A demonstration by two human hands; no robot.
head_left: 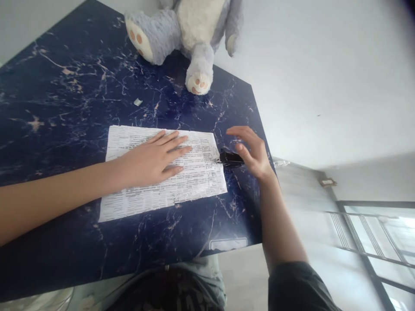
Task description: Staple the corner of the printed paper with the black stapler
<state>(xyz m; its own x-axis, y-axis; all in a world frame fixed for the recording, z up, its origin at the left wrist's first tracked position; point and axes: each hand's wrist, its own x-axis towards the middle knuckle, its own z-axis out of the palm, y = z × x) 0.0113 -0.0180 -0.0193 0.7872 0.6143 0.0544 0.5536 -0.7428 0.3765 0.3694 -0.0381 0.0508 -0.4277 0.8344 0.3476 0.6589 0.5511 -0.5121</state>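
Printed paper sheets (pixel 201 181) lie on the dark blue marbled table (pixel 129 242). Flat on the paper, fingers spread, rests my left hand (pixel 155 160). A black stapler (pixel 231 158) sits at the right edge of the paper, its front end over the edge. My right hand (pixel 253 151) is raised at the stapler's right end with fingers curved and apart; it does not appear to grip it. The far end of the stapler is partly hidden behind that hand.
A grey and cream plush toy (pixel 199 65) sits at the table's back edge. A small pale piece (pixel 138 102) lies behind the paper. Near the front edge is a white rectangular label (pixel 228 244).
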